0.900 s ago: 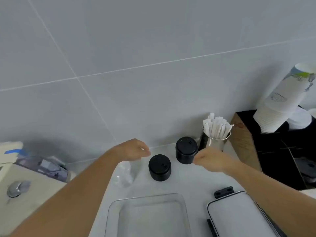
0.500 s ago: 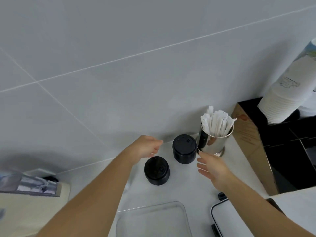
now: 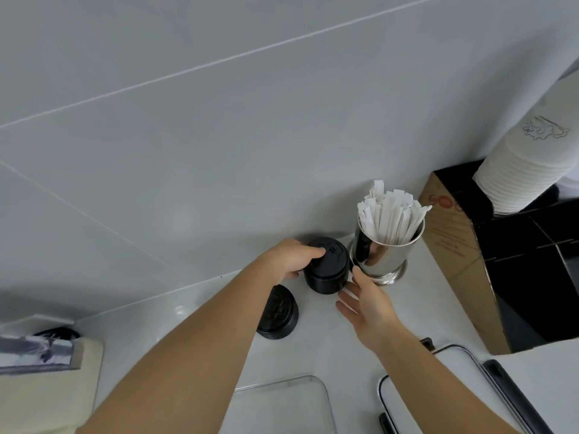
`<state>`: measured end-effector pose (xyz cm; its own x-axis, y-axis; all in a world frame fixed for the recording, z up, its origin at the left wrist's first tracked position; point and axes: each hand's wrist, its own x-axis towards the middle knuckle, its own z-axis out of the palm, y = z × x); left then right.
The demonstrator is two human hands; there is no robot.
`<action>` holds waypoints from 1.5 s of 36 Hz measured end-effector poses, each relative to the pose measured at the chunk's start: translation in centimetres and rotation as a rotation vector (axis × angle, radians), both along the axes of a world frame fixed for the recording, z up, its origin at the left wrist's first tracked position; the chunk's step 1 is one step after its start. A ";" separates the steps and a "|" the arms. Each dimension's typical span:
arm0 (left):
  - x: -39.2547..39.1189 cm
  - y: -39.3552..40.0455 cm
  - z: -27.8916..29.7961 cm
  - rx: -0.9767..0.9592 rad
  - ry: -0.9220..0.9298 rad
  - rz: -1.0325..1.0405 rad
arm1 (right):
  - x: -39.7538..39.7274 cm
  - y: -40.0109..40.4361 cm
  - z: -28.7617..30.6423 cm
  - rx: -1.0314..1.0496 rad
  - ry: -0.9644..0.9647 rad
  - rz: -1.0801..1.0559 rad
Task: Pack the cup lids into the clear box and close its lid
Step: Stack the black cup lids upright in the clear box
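Two stacks of black cup lids stand on the white counter near the wall. My left hand (image 3: 289,258) grips the taller far stack (image 3: 327,270) from its left side, thumb on top. My right hand (image 3: 365,305) is beside the same stack on its right, fingers straight and close to its base; contact cannot be made out. The shorter stack (image 3: 279,313) stands nearer, partly behind my left forearm. The clear box (image 3: 282,402) lies open and empty at the bottom edge. Its white lid with black clips (image 3: 438,393) lies to the right.
A steel cup of wrapped straws (image 3: 387,245) stands right behind the tall stack. A cardboard box with black contents (image 3: 454,245) and a tilted stack of paper cups (image 3: 529,161) fill the right. A beige appliance (image 3: 40,374) sits at the left edge.
My left hand moved right from above the short stack and took hold of the tall stack. My right hand shifted slightly closer to that stack. The camera tilted and moved nearer.
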<state>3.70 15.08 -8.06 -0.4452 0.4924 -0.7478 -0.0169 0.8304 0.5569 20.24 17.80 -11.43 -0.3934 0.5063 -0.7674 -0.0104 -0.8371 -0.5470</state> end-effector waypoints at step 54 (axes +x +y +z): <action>3.8 -8.7 8.9 0.316 -0.174 0.185 | 2.8 -3.8 7.9 0.234 0.110 0.102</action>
